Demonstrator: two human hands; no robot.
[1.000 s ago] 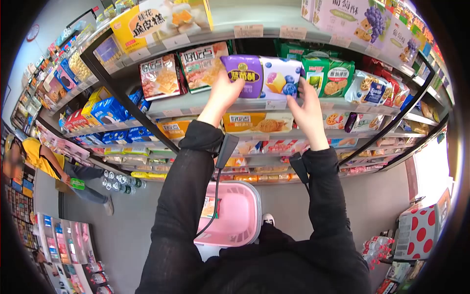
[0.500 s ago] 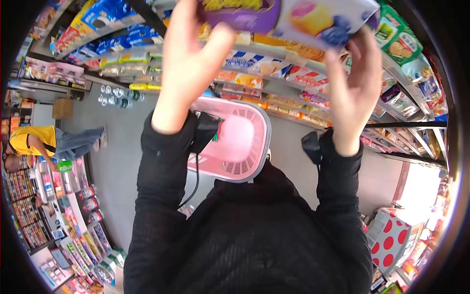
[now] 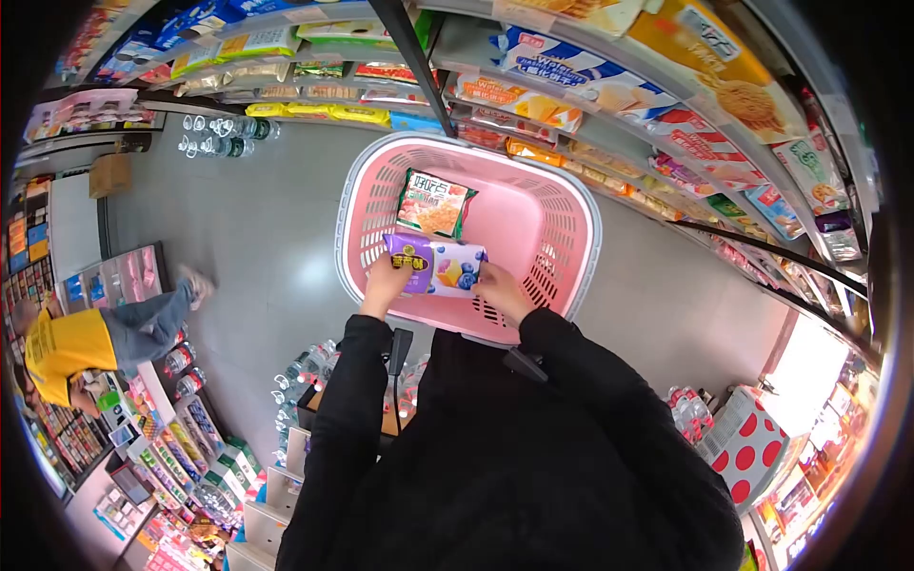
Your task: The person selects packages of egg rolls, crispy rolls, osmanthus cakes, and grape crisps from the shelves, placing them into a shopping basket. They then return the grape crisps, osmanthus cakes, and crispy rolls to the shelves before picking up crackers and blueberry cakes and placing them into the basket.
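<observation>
A purple-and-white snack pack (image 3: 446, 266) with blueberry pictures is held level over the pink shopping basket (image 3: 512, 214). My left hand (image 3: 385, 285) grips its left end, and my right hand (image 3: 505, 291) pinches the right end; both hands are closed. A green-edged biscuit pack (image 3: 433, 203) lies in the basket, just beyond the purple one. Whether the purple pack touches the basket floor I cannot tell. The thumbs rest on top, while the fingers underneath are mostly hidden.
Shelves of packaged wafers (image 3: 586, 71) run along the far side. At left, a person in a yellow top (image 3: 71, 347) stands by a goods-laden counter. Bottled water (image 3: 305, 371) stands near my left side. A red-dotted box (image 3: 747, 457) is at right.
Both hands have come down from shelf height with the purple pack, which is now over the basket. My view has tilted, showing more of the basket. The person in yellow has shifted slightly.
</observation>
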